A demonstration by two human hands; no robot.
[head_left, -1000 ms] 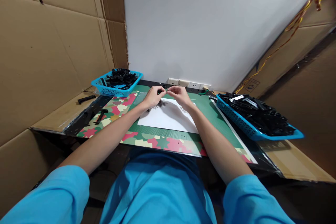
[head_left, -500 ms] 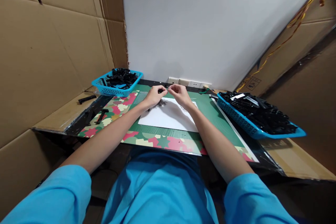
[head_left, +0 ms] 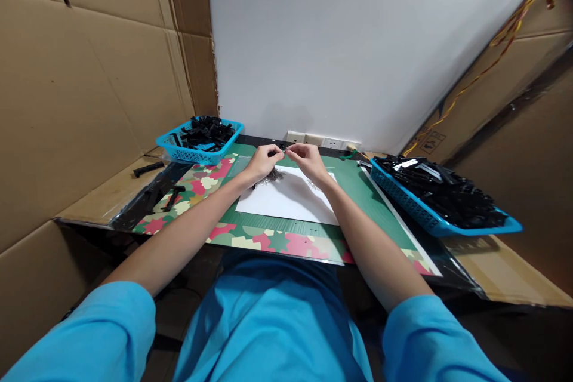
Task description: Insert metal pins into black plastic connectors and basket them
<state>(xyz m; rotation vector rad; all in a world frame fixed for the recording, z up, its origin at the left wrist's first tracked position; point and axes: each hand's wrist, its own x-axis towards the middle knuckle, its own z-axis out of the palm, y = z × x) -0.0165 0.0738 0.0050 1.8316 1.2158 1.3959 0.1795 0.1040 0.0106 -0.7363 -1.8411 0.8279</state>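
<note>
My left hand (head_left: 263, 162) and my right hand (head_left: 305, 161) meet fingertip to fingertip above the far edge of a white paper sheet (head_left: 289, 200). Both pinch a small black part (head_left: 281, 148) between them; it is too small to name. A little heap of tiny dark pieces (head_left: 272, 176) lies on the sheet just under my left hand. The sheet rests on a green cutting mat (head_left: 358, 188).
A blue basket (head_left: 179, 152) of black parts stands at the back left. A longer blue tray (head_left: 416, 212) full of black parts sits at the right. Two loose black pieces (head_left: 172, 196) lie on the camouflage-patterned cover at the left. Cardboard walls close in both sides.
Both hands have stayed together at the same spot, with only slight finger movement around the small black part.
</note>
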